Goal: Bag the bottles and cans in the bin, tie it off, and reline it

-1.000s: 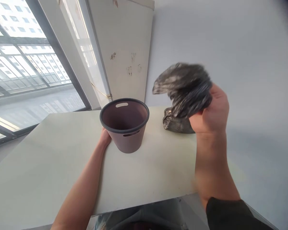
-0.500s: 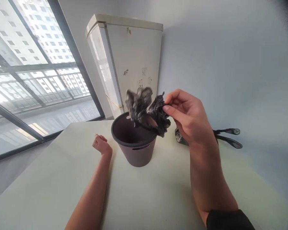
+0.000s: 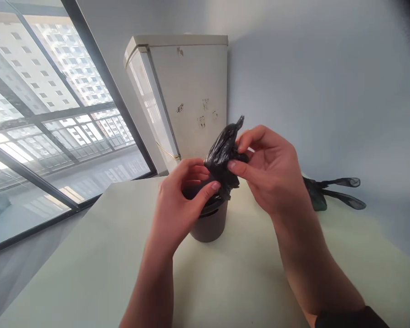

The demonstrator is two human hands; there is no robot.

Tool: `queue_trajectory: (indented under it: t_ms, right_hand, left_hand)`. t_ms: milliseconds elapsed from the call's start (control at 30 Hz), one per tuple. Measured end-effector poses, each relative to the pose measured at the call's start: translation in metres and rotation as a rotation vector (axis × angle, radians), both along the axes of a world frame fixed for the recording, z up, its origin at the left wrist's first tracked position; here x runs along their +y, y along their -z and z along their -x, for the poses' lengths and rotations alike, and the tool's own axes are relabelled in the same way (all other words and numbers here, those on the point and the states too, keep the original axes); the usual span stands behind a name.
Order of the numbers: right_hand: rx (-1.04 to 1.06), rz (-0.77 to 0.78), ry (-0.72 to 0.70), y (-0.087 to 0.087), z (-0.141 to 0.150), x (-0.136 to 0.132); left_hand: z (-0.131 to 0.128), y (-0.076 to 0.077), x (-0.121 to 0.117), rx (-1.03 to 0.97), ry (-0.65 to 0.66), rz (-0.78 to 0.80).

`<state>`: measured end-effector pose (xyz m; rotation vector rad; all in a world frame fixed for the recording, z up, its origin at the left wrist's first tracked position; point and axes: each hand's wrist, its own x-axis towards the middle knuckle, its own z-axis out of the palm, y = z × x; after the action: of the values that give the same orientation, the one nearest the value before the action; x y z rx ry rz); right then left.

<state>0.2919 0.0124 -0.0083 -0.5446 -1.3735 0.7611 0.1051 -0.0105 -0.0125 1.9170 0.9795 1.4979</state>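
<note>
A crumpled black plastic bag (image 3: 222, 152) hangs over a dark brown trash bin (image 3: 210, 228), pinched between the thumb and fingers of my right hand (image 3: 271, 166). My left hand (image 3: 179, 200) is at the bag's left side, above the bin's rim. Its thumb and fingers are curved and spread apart, with the fingertips at the bag's edge; firm contact cannot be made out. Both the bag and my left hand hide most of the bin's opening.
The bin stands on a pale table (image 3: 239, 278). Another black bag (image 3: 317, 193), with two looped handles, lies at the right near the wall. Behind the table is a white fridge (image 3: 191, 82) with worn marks. A glass window (image 3: 37, 118) fills the left.
My left hand has risen from the table, where it lay closed, to the bag, and its fingers have spread. My right hand keeps hold of the bag, which now hangs more bunched together.
</note>
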Motion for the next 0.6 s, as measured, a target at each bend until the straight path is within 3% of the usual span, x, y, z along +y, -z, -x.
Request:
queue_trajectory:
  t_ms: [100,233,333,600]
  right_hand:
    - [-0.026,0.025,-0.081,-0.002,-0.002,-0.004]
    - [-0.169,0.155,-0.238,-0.002,-0.005,-0.002]
    - [-0.288,0.236,-0.328,-0.001,-0.007,0.001]
    - [-0.414,0.27,-0.346,-0.005,-0.022,0.004]
  left_hand:
    - [0.009,0.005,0.006,-0.094,0.099,0.004]
    - [0.025,0.003,0.011,-0.27,0.102,-0.009]
    - [0.032,0.0,0.016,-0.283,0.101,0.029]
    - [0.056,-0.005,0.025,-0.218,0.025,0.012]
